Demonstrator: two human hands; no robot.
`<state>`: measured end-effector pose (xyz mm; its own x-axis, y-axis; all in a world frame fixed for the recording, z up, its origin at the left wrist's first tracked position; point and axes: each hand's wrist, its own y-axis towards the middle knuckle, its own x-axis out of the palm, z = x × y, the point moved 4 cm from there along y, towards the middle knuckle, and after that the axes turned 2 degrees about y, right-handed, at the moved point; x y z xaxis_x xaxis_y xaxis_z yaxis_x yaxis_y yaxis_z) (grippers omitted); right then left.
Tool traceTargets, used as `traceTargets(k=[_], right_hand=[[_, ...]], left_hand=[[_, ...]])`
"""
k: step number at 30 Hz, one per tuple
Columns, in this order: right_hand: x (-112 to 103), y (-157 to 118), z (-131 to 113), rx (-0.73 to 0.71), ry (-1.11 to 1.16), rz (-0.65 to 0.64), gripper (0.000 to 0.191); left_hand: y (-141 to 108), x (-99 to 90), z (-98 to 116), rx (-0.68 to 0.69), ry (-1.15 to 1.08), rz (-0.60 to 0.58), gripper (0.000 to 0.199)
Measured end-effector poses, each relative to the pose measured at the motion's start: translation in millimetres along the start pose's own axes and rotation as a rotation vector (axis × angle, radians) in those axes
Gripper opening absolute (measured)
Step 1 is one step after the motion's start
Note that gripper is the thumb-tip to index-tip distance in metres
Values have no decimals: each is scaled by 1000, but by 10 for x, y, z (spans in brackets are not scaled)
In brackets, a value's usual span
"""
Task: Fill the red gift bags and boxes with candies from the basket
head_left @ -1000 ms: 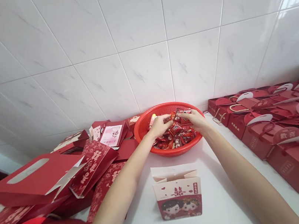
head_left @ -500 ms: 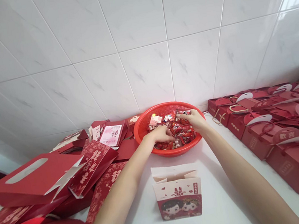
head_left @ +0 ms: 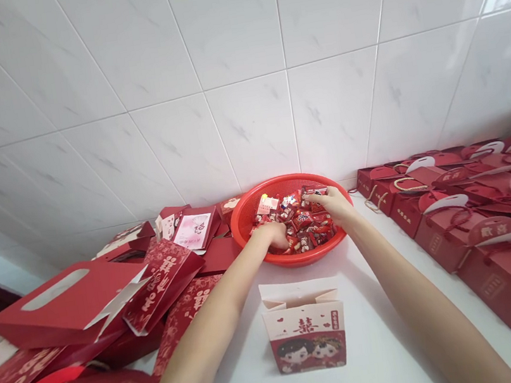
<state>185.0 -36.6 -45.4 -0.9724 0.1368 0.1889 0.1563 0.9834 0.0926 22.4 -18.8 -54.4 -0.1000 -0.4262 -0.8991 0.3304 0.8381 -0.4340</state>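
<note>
L. hand [head_left: 275, 234] has shifted to near-L. side of basket [head_left: 306, 258], fingers among sweets [head_left: 303, 220], grip unclear; R. hand [head_left: 335, 205] grasps wrapped pkt. [head_left: 313, 190], apparently kept apart; open bag [head_left: 307, 338] stands nearby, prob. for reach.

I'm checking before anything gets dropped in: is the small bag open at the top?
Open: the bag stands upright, a gap showing between its front and back edges.

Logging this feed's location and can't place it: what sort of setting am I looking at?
Probably an improvised packing spot for wedding favors, indoors: a red plastic basket of wrapped sweets, rows of red handled gift boxes, and a tiled wall behind.
</note>
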Motion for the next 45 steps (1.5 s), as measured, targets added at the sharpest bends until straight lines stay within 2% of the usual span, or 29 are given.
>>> traceTargets(k=[3,9,12,17,21,24,27,30,34,36,41,45], right_hand=[[-3,8,11,-3,-3,-1,24],[0,11,33,40,74,27,21],[6,2,25,39,77,26,21],[16,-21,-8,7,86,3,23],[25,-33,-18,16,60,11,21],[38,-43,-37,5,57,14,22],[48,-56,-55,2,78,15,27],[47,-61,-69,-10,112,22,30],[8,-52,-63,-1,151,92,25],[-8,-45,-53,17,157,121,22],[-6,-28,-48,15,187,120,20],[-3,-19,-53,-29,221,103,20]], left_hand=[[55,25,-47,5,-35,-2,7],[104,23,-105,99,-205,22,4],[88,-4,-111,144,-259,42,11],[71,44,-74,181,-146,-60,34],[83,104,-22,239,-144,-166,51],[60,127,20,299,-161,-225,49],[27,112,42,343,-214,-221,41],[43,50,40,402,-338,-114,37],[151,-105,-33,451,-581,258,39],[205,-138,-77,452,-699,368,42],[269,-116,-126,410,-856,359,52],[237,-149,-136,405,-853,437,53]])
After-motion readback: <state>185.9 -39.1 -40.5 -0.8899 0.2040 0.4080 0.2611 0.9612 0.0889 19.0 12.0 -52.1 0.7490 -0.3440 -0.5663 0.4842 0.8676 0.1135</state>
